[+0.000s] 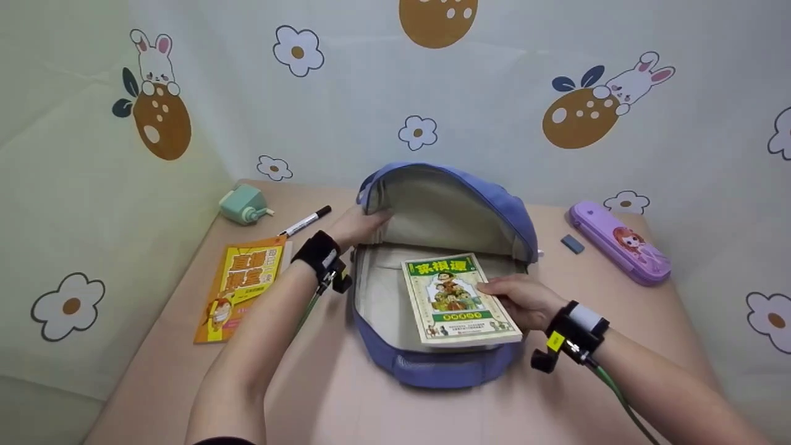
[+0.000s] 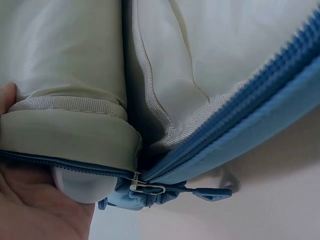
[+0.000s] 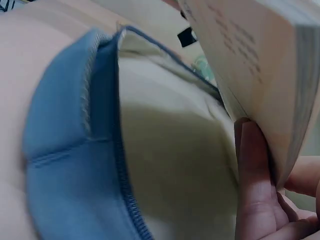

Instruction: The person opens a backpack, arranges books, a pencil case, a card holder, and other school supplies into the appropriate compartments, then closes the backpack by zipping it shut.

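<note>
Gripping a book (image 1: 456,303) in the right hand (image 1: 525,301) over the open bag (image 1: 435,369); holding the raised flap (image 1: 445,207) by its side edge with the left hand (image 1: 358,226).

Backpack (image 1: 442,216): blue exterior, beige lining. Cream book (image 1: 456,303): green title band, yellow lettering. Second book (image 1: 238,278), 9 o'clock of backpack: orange and yellow. Pencil case (image 1: 620,244), 3 o'clock: purple. Backdrop (image 1: 358,86): pale, rabbit-and-flower print.
</note>
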Demonstrator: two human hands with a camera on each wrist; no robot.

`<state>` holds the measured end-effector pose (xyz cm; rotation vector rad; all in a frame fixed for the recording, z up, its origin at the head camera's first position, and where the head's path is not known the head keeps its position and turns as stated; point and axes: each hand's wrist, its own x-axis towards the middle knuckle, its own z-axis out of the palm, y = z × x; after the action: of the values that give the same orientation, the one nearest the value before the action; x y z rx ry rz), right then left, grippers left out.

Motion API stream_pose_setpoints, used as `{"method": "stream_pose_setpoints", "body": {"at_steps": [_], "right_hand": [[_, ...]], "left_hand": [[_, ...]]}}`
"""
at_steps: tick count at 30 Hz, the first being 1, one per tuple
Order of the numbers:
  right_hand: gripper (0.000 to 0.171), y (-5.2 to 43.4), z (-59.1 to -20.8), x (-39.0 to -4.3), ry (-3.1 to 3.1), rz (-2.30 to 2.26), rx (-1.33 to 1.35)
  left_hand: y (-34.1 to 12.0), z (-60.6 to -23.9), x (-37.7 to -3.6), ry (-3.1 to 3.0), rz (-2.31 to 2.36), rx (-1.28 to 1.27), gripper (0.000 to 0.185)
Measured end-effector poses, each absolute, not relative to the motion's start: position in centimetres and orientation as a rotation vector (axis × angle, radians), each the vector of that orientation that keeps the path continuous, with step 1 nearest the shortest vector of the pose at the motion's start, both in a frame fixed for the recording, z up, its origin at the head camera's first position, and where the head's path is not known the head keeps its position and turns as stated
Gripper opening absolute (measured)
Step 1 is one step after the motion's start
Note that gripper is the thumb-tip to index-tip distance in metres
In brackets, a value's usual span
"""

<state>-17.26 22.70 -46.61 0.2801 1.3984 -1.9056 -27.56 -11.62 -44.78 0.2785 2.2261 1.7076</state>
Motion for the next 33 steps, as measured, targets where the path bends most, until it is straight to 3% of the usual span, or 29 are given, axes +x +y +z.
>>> {"method": "stream_pose_setpoints", "body": {"at_steps": [7,23,33], "right_hand": [[0.03,20.9,-47.7,-19.6,1.392,-1.941,0.422],[0.034,20.5,-49.4,-23.0,1.582,-2.068,0.448],[0.039,20.5,-48.9,-22.1,1.743,-2.04,0.424]], "left_hand": [[-11.5,-43.2,-26.6,2.188,1.716,0.272,0.065],[-11.8,-44.8,-27.8,2.21,1.701,0.295,0.068],[-11.8,-45.0,-27.7,2.25,1.675,0.342,0.067]]}}
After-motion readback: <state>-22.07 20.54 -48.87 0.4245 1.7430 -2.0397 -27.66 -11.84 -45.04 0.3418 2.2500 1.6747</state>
